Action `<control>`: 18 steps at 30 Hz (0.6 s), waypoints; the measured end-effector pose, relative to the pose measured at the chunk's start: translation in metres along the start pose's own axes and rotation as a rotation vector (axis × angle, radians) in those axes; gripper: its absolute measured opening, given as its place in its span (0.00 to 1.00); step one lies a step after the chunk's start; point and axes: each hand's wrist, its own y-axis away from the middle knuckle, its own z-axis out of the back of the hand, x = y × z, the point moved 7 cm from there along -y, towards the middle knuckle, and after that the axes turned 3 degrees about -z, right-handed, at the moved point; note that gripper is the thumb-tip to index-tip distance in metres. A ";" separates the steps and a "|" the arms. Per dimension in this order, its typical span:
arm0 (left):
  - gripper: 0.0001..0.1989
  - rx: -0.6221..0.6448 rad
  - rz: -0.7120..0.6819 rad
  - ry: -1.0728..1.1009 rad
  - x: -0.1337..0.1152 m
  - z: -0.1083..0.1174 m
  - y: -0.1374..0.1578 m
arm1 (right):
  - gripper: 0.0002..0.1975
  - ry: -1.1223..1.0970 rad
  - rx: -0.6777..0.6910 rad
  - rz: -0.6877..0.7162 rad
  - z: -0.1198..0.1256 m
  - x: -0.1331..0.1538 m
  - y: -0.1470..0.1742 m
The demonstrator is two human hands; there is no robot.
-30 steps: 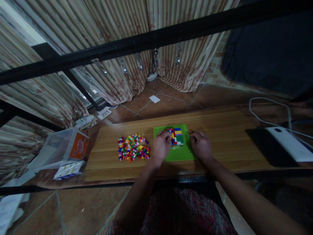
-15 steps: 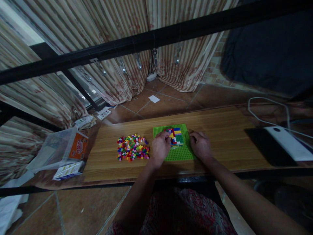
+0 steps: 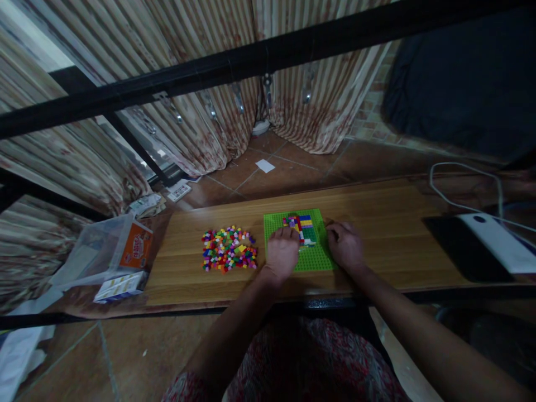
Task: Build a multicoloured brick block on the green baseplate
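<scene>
Brick-setting apparently in hand: left hand curls over bricks on the green board, right hand curls by its right edge, whether either pinches anything cannot be told; next press likely calls for square stud alignment

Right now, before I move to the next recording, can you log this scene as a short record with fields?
Left hand: over the green baseplate, by the assembled bricks; any held piece hidden
Right hand: curled at the baseplate's right edge; contact unclear
Build: multicoloured, partly covered by the left hand
Loose bricks: mixed colours, spread on the wooden tabletop, left of the baseplate
Beyond tabletop's left end: clear plastic bin
</scene>
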 end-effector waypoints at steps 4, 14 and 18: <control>0.12 0.031 -0.053 -0.027 -0.008 0.002 -0.005 | 0.12 -0.005 -0.002 0.002 -0.002 -0.003 0.000; 0.14 -0.016 -0.015 0.107 -0.003 0.004 -0.005 | 0.12 -0.019 -0.012 0.030 -0.004 -0.007 0.000; 0.19 -0.089 0.080 0.212 0.014 0.009 0.008 | 0.12 -0.034 -0.015 0.044 -0.005 -0.008 -0.001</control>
